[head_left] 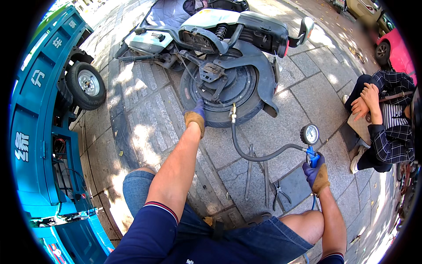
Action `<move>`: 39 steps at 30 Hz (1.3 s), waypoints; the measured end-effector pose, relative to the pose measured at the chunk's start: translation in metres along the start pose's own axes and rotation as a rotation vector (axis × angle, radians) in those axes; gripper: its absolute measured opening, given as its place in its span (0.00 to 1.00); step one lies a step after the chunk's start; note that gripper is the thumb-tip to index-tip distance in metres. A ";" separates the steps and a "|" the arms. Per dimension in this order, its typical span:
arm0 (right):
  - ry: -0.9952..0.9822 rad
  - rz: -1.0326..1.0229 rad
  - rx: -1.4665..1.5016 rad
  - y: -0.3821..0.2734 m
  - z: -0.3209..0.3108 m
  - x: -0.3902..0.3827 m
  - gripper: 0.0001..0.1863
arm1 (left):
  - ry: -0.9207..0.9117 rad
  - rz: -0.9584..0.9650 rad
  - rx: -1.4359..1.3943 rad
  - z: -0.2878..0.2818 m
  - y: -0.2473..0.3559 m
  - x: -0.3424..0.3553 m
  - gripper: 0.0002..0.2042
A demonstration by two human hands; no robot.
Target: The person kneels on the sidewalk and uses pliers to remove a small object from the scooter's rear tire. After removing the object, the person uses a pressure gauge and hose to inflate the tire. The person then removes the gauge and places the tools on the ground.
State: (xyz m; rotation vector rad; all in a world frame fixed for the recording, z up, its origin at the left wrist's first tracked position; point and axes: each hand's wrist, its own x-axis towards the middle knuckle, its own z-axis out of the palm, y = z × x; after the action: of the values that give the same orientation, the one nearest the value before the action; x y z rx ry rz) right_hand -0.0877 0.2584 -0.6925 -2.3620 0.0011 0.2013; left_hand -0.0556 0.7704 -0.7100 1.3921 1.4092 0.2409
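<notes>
Head | left hand (196,116) at tyre edge (216,119), grip unclear | right hand (317,176) clamped on blue inflator (312,156) | open paving (294,116) beyond hose (260,158)

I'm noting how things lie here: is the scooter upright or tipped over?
Tipped over: the scooter lies on its side on the paving, its rear wheel turned broad face up toward the camera.

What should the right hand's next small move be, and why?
Probably a brief squeeze of the blue inflator handle, watching the round white-faced gauge: the purple-and-tan gloved right hand already grips it, the dial faces up, and the flexible black hose runs from it to the brass fitting at the black scooter tire.
</notes>
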 end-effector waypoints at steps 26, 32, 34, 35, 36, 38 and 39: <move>-0.010 0.031 0.010 -0.007 0.001 0.000 0.31 | -0.021 0.035 0.025 -0.004 -0.001 0.001 0.49; -0.007 0.000 0.001 -0.006 0.001 0.000 0.31 | 0.002 0.019 0.015 -0.007 0.005 -0.008 0.48; -0.010 0.003 -0.002 -0.006 0.001 -0.001 0.31 | 0.005 0.015 0.010 -0.006 0.006 -0.009 0.49; -0.009 0.006 -0.003 -0.007 0.000 -0.001 0.31 | 0.004 0.017 0.014 -0.005 0.005 -0.010 0.49; -0.009 0.007 -0.003 -0.008 -0.001 -0.001 0.31 | 0.005 0.019 0.017 -0.004 0.005 -0.009 0.49; -0.005 0.016 -0.008 -0.010 -0.003 -0.002 0.31 | -0.003 0.020 0.026 -0.002 0.004 -0.008 0.49; -0.008 0.017 -0.006 -0.013 -0.002 -0.002 0.31 | 0.000 0.021 0.032 -0.003 0.003 -0.005 0.49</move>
State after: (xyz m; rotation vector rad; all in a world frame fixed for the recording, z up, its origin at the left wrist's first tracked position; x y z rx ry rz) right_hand -0.0886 0.2661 -0.6817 -2.3681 0.0169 0.2196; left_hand -0.0574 0.7690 -0.7041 1.4331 1.4048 0.2329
